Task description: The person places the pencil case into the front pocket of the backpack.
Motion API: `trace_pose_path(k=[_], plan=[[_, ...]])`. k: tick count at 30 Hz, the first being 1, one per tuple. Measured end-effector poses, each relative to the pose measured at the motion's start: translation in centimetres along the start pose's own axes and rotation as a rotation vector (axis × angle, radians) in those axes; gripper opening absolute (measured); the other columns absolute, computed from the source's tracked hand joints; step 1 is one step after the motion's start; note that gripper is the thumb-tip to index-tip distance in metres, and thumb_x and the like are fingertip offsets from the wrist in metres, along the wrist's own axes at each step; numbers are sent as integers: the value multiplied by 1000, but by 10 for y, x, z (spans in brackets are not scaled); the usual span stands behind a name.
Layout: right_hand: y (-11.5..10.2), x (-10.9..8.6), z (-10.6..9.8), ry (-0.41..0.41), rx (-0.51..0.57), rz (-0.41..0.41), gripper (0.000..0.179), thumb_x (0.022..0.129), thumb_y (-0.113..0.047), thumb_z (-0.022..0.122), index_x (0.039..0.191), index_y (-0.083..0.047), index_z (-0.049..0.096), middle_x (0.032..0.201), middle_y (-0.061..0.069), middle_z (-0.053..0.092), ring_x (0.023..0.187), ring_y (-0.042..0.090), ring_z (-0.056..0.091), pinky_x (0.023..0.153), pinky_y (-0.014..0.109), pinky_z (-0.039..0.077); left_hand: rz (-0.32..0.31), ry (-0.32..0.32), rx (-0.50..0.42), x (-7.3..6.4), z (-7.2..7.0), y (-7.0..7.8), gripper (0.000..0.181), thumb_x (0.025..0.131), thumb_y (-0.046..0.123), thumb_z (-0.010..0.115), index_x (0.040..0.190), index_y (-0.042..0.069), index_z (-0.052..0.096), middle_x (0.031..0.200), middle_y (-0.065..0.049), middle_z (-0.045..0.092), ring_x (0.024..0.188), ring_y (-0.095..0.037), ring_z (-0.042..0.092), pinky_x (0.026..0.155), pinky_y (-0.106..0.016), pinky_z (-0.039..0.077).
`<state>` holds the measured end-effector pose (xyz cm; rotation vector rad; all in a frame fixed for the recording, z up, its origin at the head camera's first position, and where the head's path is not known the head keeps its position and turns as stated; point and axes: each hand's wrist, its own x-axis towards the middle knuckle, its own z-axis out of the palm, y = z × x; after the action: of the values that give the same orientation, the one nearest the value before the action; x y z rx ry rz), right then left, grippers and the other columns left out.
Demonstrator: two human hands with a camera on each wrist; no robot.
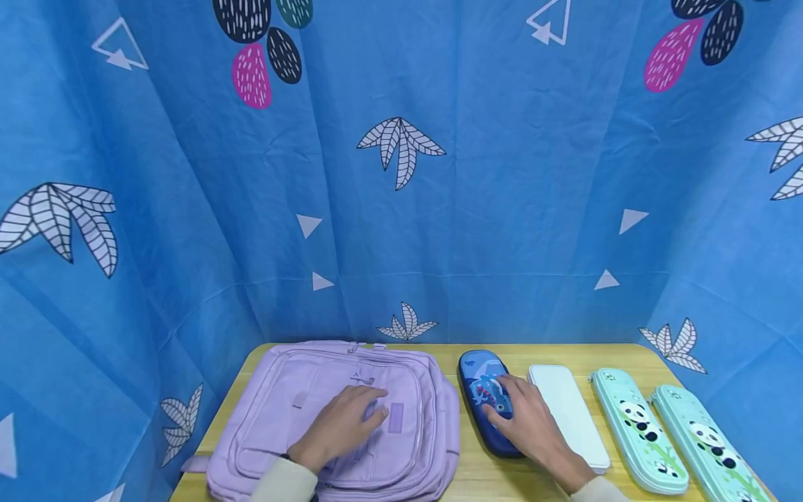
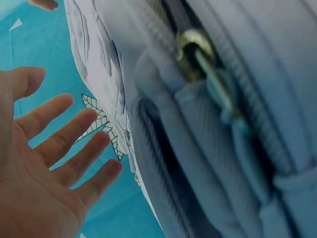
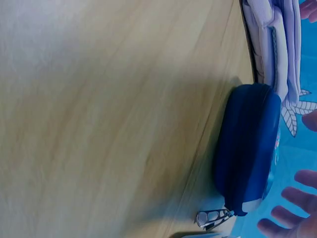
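Observation:
A lilac backpack [image 1: 314, 411] lies flat on the left of the table, front pocket up. My left hand [image 1: 345, 422] hovers over its front; in the left wrist view the fingers [image 2: 74, 136] are spread and hold nothing, beside the bag's zippered edge [image 2: 208, 74]. Right of the bag rests a dark blue pencil case [image 1: 483, 369] with a shark-like picture on its lid. Over the case's right side is my right hand [image 1: 533, 418], fingers apart and relaxed. The right wrist view shows the case [image 3: 250, 144] from its side, with a metal zipper pull [image 3: 213, 218] at one end.
A plain white case [image 1: 567, 411] lies just right of my right hand. Farther right are two mint green panda pencil cases, one nearer [image 1: 640, 432] and one at the edge [image 1: 709, 446]. A patterned blue curtain [image 1: 489, 209] hangs behind the wooden table [image 1: 489, 481].

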<state>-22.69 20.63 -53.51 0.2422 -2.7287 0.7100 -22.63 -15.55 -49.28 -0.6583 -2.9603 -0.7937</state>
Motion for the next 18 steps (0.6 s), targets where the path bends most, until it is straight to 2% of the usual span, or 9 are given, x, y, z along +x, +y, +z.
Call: trace_pose_path(k=[8, 18], plan=[[-4, -6, 5, 13, -9, -17, 70, 92, -38, 86, 145, 2, 64, 144, 29, 65, 135, 51, 60, 111, 70, 51, -10, -8, 2, -6, 6, 3, 38, 110, 37, 63, 140, 17, 72, 142, -4, 73, 136, -31, 64, 117, -57, 50], [-4, -16, 16, 49, -30, -63, 73, 90, -40, 87, 148, -2, 64, 153, 30, 58, 139, 54, 56, 111, 73, 49, 21, 7, 17, -16, 14, 6, 38, 110, 37, 63, 141, 17, 73, 140, -3, 73, 135, -31, 65, 116, -56, 50]])
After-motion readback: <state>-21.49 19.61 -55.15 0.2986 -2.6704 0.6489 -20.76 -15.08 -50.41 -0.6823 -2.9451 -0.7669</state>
